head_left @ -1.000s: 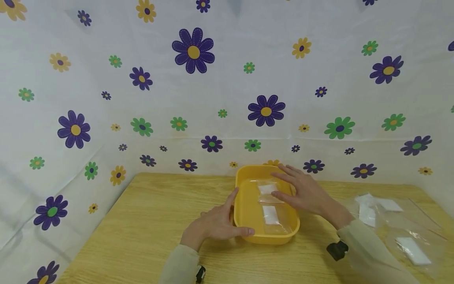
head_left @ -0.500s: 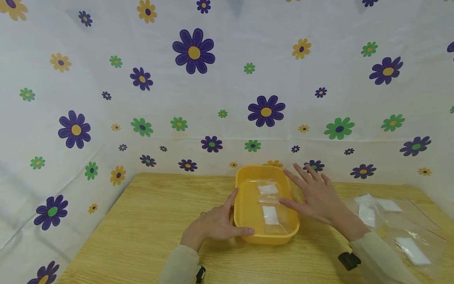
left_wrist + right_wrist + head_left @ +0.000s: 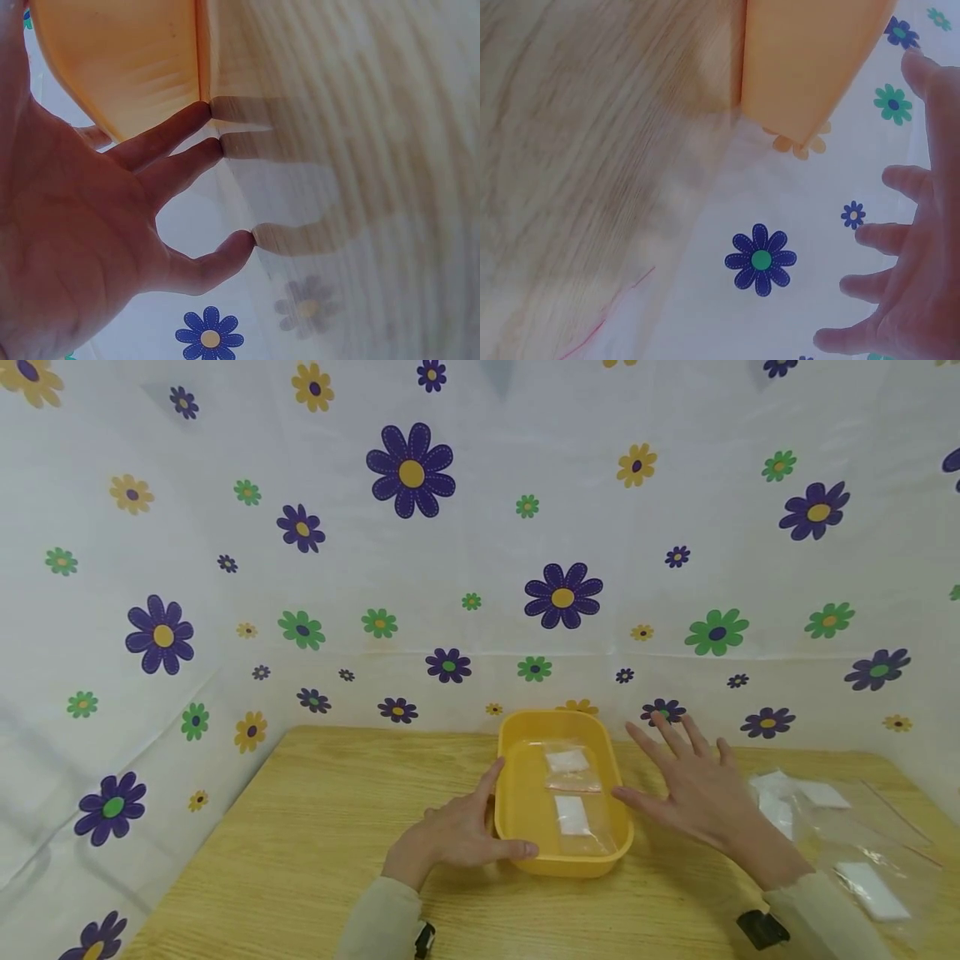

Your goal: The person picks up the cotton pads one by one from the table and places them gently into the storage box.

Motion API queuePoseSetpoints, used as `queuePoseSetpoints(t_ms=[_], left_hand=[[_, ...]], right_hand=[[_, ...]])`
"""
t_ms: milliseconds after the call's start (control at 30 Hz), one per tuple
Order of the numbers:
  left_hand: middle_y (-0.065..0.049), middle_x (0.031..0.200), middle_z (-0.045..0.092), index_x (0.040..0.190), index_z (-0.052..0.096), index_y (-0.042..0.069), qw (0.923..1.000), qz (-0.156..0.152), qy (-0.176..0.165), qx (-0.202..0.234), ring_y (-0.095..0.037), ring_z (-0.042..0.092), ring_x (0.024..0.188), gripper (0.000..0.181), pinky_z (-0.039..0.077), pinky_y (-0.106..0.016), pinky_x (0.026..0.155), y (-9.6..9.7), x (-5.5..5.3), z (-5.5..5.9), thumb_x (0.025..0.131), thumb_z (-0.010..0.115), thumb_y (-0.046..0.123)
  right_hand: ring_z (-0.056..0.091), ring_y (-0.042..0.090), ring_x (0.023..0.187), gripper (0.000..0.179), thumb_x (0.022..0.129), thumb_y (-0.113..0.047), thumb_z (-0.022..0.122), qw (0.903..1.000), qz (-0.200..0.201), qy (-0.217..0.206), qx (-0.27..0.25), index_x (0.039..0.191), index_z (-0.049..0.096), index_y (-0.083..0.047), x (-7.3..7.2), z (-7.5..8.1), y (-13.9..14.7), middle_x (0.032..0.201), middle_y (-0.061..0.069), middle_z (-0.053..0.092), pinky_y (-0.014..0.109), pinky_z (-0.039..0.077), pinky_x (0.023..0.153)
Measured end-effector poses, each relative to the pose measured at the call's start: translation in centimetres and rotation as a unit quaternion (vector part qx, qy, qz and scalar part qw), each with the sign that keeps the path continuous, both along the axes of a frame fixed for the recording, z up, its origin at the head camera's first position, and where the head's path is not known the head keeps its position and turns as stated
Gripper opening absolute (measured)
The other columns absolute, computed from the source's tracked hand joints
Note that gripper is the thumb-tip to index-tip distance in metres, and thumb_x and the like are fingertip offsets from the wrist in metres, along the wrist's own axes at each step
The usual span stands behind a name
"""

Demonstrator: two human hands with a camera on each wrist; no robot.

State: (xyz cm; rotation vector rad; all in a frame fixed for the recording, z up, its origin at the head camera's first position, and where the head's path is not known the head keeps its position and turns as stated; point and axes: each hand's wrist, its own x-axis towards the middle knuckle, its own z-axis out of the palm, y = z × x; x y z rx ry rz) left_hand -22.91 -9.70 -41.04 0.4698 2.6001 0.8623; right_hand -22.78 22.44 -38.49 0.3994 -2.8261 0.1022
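A yellow plastic tub (image 3: 517,797) with rounded corners stands on the table. Inside it lie two clear zip bags, the far bag (image 3: 567,762) and the near bag (image 3: 573,816), each with a white packet. At the tub's left side rests my left hand (image 3: 453,835), thumb over the front rim and index finger along the side. The left wrist view shows that hand's other fingers spread, their fingertips (image 3: 244,240) on the tabletop. Just right of the tub hovers my right hand (image 3: 697,789), fingers spread, holding nothing; its thumb points toward the tub's right rim.
On the right side of the wooden table (image 3: 337,802) lie several clear zip bags (image 3: 873,843) with white packets, partly behind the right forearm. A white flower-print cloth (image 3: 465,552) rises behind the table and along the left side.
My right hand has drawn back from above the tub to its right, its fingers spreading. The left hand, the tub and the bags in it stay where they were.
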Motion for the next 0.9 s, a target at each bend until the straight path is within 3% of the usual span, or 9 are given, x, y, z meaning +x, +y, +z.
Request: queuePoseSetpoints(t_ms=[433, 667, 800, 900], left_hand=[[-0.003, 0.15, 0.04, 0.148, -0.012, 0.043, 1.0, 0.0, 0.005, -0.007, -0.025, 0.047, 0.128, 0.119, 0.038, -0.055, 0.106, 0.0, -0.1, -0.1, 0.063, 0.062, 0.081], [-0.002, 0.148, 0.042, 0.148, -0.012, 0.043, 1.0, 0.001, 0.0, -0.006, -0.024, 0.049, 0.126, 0.119, 0.039, -0.056, 0.104, 0.1, -0.2, 0.0, 0.063, 0.063, 0.08], [0.0, 0.149, 0.041, 0.148, -0.011, 0.045, 0.9997, 0.008, 0.003, -0.022, -0.026, 0.048, 0.127, 0.118, 0.035, -0.065, 0.102, 0.1, -0.1, 0.0, 0.062, 0.062, 0.082], [0.0, 0.149, 0.041, 0.148, -0.012, 0.045, 0.9996, 0.009, 0.005, -0.026, -0.026, 0.048, 0.127, 0.119, 0.035, -0.065, 0.102, 0.2, -0.1, 0.1, 0.062, 0.062, 0.082]], right_hand=[[0.022, 0.056, 0.135, 0.087, 0.082, -0.074, 0.047, 0.9997, -0.021, 0.009, -0.002, 0.151, 0.021, -0.029, 0.6, -0.7, 2.6, 0.154, 0.022, 0.025, 0.083, 0.002, 0.097], [0.014, 0.056, 0.137, 0.086, 0.084, -0.073, 0.044, 0.9991, -0.037, -0.013, -0.013, 0.152, 0.019, -0.027, 1.0, -1.0, 3.8, 0.155, 0.023, 0.02, 0.084, 0.0, 0.095], [0.01, 0.055, 0.138, 0.087, 0.084, -0.073, 0.044, 0.9984, -0.05, -0.022, -0.015, 0.152, 0.022, -0.024, 1.4, -1.0, 4.7, 0.155, 0.024, 0.018, 0.084, 0.001, 0.094], [0.01, 0.054, 0.139, 0.088, 0.084, -0.073, 0.045, 0.9978, -0.06, -0.024, -0.014, 0.152, 0.021, -0.023, 1.6, -1.1, 5.4, 0.155, 0.024, 0.017, 0.085, 0.003, 0.093]])
